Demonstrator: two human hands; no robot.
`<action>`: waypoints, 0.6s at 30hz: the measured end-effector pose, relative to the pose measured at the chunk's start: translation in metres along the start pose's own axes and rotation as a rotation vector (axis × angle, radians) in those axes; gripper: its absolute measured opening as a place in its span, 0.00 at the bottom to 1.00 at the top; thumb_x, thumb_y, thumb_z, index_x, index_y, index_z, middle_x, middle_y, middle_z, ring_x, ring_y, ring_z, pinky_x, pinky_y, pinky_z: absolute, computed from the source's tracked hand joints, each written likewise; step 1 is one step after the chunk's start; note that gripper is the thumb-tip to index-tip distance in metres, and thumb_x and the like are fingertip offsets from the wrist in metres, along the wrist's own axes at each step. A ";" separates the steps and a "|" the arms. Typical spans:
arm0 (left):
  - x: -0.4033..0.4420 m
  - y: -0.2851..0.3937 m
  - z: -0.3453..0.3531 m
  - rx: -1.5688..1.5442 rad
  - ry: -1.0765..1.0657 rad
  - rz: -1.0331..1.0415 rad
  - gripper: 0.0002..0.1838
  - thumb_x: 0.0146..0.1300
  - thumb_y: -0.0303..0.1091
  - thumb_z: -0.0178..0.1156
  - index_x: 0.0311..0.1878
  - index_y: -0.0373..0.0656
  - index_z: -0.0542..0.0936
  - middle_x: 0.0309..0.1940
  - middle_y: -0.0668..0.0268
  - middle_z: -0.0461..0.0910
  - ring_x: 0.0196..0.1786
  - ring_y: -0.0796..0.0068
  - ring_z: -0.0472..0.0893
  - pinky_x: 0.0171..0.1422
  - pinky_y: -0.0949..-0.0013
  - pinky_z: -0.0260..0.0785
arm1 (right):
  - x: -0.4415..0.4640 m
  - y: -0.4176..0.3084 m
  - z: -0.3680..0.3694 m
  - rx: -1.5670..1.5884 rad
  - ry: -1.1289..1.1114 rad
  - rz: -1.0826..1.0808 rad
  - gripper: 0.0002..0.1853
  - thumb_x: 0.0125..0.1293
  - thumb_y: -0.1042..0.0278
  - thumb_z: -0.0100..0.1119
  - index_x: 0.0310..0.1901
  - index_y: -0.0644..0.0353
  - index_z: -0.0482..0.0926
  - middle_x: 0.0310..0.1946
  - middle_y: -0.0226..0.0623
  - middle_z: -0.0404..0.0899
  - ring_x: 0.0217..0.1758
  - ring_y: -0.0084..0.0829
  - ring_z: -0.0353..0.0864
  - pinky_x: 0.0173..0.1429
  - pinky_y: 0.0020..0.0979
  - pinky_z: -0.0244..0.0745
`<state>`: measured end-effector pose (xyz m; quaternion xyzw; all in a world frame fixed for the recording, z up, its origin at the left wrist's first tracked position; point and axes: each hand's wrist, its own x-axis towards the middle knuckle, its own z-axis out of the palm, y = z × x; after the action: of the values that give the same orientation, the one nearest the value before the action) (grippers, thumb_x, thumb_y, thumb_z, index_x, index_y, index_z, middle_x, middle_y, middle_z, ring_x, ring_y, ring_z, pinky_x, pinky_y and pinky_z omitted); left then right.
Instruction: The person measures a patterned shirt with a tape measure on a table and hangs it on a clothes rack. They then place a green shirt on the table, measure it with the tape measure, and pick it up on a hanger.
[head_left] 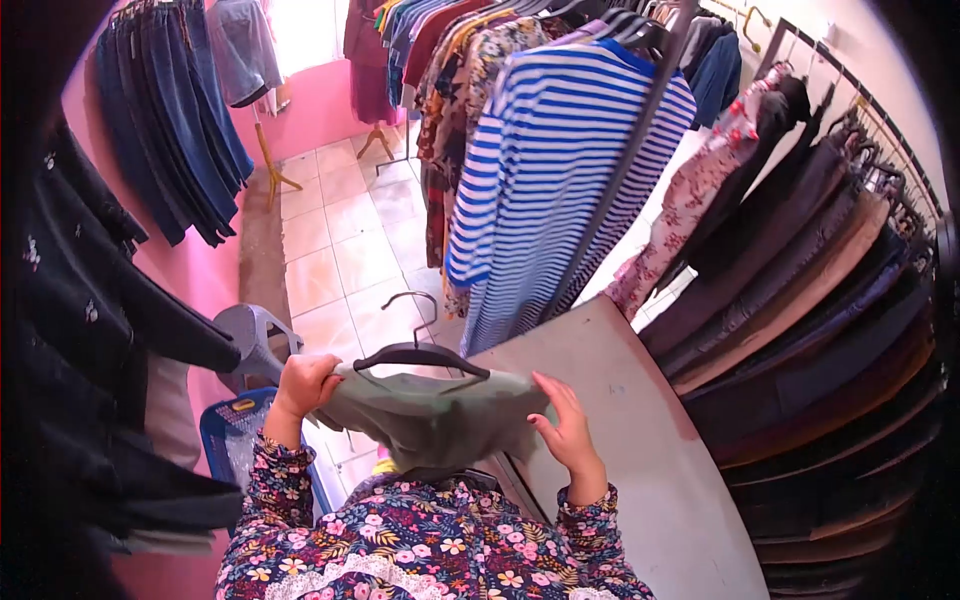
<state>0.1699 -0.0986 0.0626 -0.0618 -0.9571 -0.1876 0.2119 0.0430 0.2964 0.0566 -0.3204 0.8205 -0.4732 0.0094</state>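
A grey-green garment [430, 415] hangs in front of my body on a black hanger [420, 355], whose metal hook points up. My left hand [308, 385] is closed on the garment's left shoulder edge. At the other shoulder, my right hand [565, 425] has its fingers stretched out and apart, with its palm side next to the cloth. The garment's lower part is hidden from view.
A grey table [620, 400] stands at my right. Beyond it hang a blue-and-white striped garment [580, 140] and dark trousers [830, 330]. At left are a grey stool [250, 335], a blue basket [222, 440], jeans [165, 110] and black garments [100, 270].
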 end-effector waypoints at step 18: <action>0.231 -0.167 -0.025 -0.249 0.049 0.356 0.11 0.55 0.41 0.63 0.34 0.45 0.77 0.24 0.63 0.77 0.25 0.59 0.78 0.29 0.62 0.70 | 0.158 -0.106 0.041 -0.088 0.236 0.135 0.13 0.54 0.79 0.59 0.43 0.65 0.80 0.31 0.40 0.82 0.31 0.28 0.82 0.37 0.26 0.74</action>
<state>-0.0619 -0.2533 0.1270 -0.2510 -0.8951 -0.2654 0.2555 -0.0147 0.1435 0.1625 -0.2065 0.8557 -0.4693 -0.0695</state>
